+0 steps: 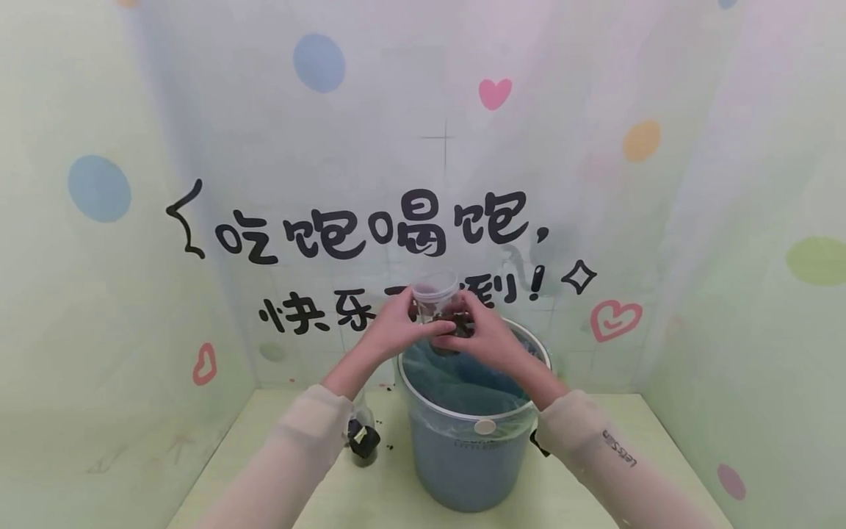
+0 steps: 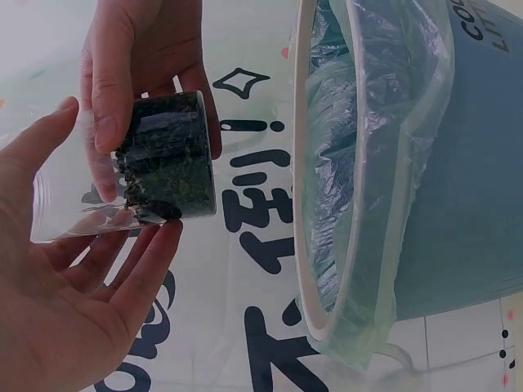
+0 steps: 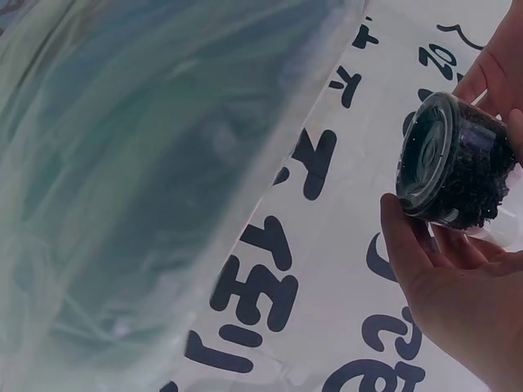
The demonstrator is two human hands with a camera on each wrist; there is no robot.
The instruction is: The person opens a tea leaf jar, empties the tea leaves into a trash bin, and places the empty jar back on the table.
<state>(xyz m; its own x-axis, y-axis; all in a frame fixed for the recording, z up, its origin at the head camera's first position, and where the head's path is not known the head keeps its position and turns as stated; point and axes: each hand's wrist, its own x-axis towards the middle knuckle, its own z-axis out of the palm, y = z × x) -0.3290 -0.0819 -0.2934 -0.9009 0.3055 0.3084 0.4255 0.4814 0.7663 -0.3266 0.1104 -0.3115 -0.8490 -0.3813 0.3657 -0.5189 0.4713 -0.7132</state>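
The left hand (image 1: pixel 399 323) and right hand (image 1: pixel 487 332) grip a clear cylindrical plastic jar (image 1: pixel 436 307) of dark bits above a round blue bin (image 1: pixel 469 474) lined with translucent green plastic; left of the bin, something black (image 1: pixel 363 439) on the pale worktop (image 1: pixel 370 503); behind the bin, a pale, dark-lettered wall (image 1: pixel 396 147)

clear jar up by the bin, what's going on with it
A person holds the clear jar upright between the left hand and right hand, fingers around its sides. Dark loose bits sit in its lower part. It is higher than the rim of a blue bin lined with a thin plastic bag. A dark object is on the table, left of the bin.
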